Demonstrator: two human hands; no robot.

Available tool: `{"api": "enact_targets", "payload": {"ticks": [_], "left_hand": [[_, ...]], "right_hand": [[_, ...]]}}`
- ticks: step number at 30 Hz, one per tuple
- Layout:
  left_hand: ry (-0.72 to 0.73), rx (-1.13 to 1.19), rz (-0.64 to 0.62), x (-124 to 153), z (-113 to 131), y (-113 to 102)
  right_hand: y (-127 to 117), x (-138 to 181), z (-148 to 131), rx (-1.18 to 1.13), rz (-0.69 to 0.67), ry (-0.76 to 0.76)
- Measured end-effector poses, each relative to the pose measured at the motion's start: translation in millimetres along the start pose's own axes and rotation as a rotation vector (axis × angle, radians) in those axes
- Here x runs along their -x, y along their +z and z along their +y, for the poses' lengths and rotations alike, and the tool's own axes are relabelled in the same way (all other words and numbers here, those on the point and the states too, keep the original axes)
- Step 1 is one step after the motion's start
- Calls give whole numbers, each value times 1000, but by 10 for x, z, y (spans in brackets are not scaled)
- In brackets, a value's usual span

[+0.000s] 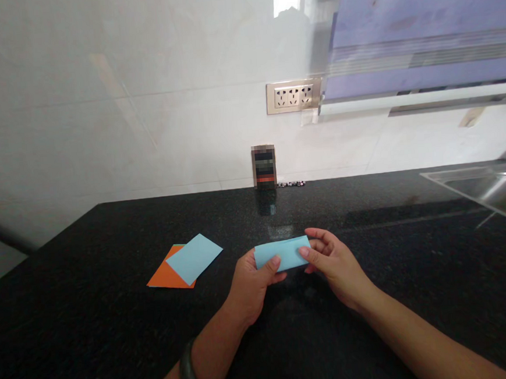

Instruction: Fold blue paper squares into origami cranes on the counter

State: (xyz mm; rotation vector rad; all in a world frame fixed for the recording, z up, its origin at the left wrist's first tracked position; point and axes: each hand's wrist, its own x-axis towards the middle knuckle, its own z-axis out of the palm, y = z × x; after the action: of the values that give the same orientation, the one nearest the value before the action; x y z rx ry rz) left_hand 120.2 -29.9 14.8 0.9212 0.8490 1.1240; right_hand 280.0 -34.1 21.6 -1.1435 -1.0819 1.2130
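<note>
A folded strip of light blue paper (288,253) is held up above the dark counter, its long side running left to right. My left hand (255,280) grips its left end, thumb on the front face and fingers behind. At the other end my right hand (331,259) pinches the strip between thumb and fingers. To the left of my hands, a light blue paper sheet (196,258) lies partly over an orange paper piece (169,273). Behind the strip, most of my left fingers are hidden.
A small dark upright object (264,166), blurred out, stands against the wall beside a beaded strand (292,184). The black speckled counter (120,235) meets a metal sink (494,191) at the right. A socket panel (293,96) and a purple blind (416,36) are above.
</note>
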Motion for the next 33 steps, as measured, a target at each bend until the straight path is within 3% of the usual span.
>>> {"api": "enact_targets", "payload": {"ticks": [10,33], "left_hand": [[-29,-62,125,-7,17,1],[-59,-133,100,-11,-6,2]], "right_hand": [[-48,61,-46,190,-18,1],[-80,49,-4,256,-8,-26]]}}
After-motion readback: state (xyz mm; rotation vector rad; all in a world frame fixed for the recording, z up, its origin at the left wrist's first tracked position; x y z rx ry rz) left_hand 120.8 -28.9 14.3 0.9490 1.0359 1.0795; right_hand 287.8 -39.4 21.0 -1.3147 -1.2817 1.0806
